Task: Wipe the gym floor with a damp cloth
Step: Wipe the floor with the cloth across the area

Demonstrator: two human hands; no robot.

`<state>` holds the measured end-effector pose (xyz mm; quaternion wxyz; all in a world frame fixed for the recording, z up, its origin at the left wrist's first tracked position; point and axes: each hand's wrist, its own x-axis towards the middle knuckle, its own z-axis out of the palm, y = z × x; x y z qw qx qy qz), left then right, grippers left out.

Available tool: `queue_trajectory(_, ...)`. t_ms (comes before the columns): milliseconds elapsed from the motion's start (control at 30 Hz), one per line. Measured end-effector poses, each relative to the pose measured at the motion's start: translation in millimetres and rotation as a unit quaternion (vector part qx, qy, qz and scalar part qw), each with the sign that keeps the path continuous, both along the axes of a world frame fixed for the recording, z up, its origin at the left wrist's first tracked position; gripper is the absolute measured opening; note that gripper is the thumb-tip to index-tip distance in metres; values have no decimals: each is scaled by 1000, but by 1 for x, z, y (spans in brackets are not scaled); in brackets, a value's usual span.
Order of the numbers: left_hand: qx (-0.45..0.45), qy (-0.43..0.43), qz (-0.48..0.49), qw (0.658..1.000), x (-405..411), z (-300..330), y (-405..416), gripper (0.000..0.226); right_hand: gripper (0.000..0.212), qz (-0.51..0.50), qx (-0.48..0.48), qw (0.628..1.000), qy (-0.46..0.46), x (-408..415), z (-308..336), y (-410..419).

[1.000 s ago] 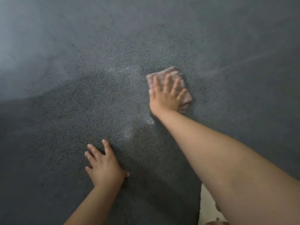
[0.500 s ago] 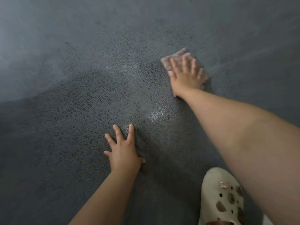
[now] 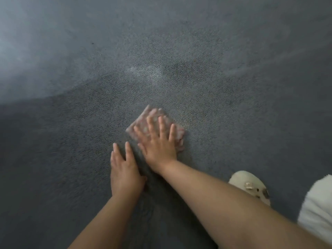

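Observation:
A folded pinkish cloth (image 3: 143,121) lies flat on the dark grey speckled gym floor (image 3: 71,150), near the middle of the view. My right hand (image 3: 158,142) presses down on it with straight, spread fingers; the cloth is blurred by motion. My left hand (image 3: 124,169) rests flat on the bare floor just left of and nearer than the right hand, fingers straight. A pale shiny patch (image 3: 143,72) shows on the floor farther ahead.
A cream perforated shoe (image 3: 251,187) stands on the floor at the lower right, beside a white garment edge (image 3: 316,209). The floor's far left part (image 3: 27,51) looks lighter and hazy.
My right hand has pulled the cloth back toward me and to the left, from far ahead to beside my left hand. The view has shifted, so the shoe sits farther right.

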<state>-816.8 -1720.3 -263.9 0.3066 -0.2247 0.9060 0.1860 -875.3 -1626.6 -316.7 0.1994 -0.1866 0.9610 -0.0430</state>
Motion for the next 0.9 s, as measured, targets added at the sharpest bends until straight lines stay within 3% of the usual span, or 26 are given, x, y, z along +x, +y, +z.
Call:
queue_trajectory(67, -28, -16, -18, 999, 17, 1, 3, 114, 53, 77, -20, 997, 8, 1, 4, 18)
queue_trajectory(133, -35, -32, -31, 998, 31, 2, 6, 115, 55, 78, 1, 997, 3, -15, 3, 50)
queue_trajectory(233, -36, -53, -45, 997, 51, 3, 9, 115, 59, -120, 53, 991, 20, -39, 3, 116)
queue_trajectory(367, -31, -76, -34, 996, 73, 1, 8, 117, 55, -366, 88, 926, -39, -38, 10, 175)
queue_trajectory(433, -20, -78, -21, 997, 79, -1, 7, 119, 54, -424, 67, 902, -46, -30, 12, 158)
queue_trajectory(500, -11, -68, -18, 997, 81, -4, 5, 120, 54, -387, 45, 920, -31, -7, 8, 116)
queue_trajectory(633, -13, -52, -32, 998, 82, -7, 0, 120, 58, -136, 1, 991, -8, 76, 4, 25)
queue_trajectory(767, -9, -36, -36, 999, 85, -10, -5, 122, 54, 73, 8, 997, -6, 88, 8, 35)
queue_trajectory(833, -2, -30, -39, 999, 86, -10, -10, 121, 56, 65, 24, 998, 4, 63, 4, 67)
queue_trajectory(900, 10, -26, -47, 998, 87, -10, -15, 121, 59, -70, 48, 996, 12, 42, 3, 108)
